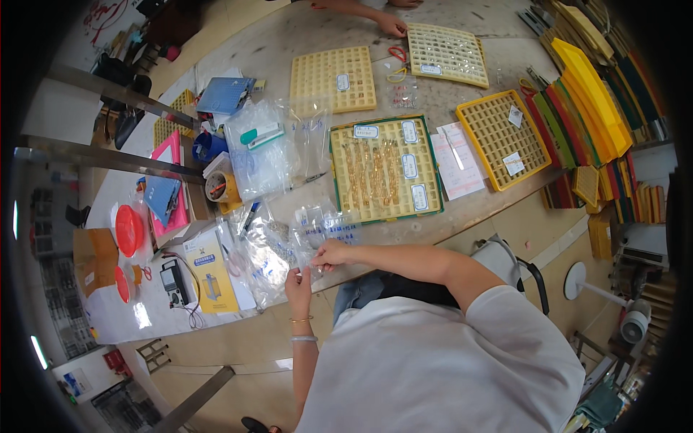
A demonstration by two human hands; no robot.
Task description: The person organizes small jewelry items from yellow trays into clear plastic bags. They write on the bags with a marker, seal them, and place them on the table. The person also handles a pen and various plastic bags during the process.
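At the table's near edge my two hands are close together, fingers pinched. My left hand (298,285), with a bangle and a bracelet on its wrist, and my right hand (333,254) both grip the near end of a small clear plastic bag (306,237). Its contents are too small to make out. Beside it, to the left, lie more clear bags (266,263) with blue handwriting and small pale items inside. Just beyond my right hand a green-rimmed tray (438,180) holds rows of gold-coloured chain-like pieces in a cream grid.
Cream grid trays (303,68) and a yellow-framed tray (541,169) lie farther off, with a paper sheet (462,184) between. A stapler (261,135) rests on clear bags. A multimeter (173,281) and yellow booklet (209,270) are left. Another person's hand (393,25) touches the far tray.
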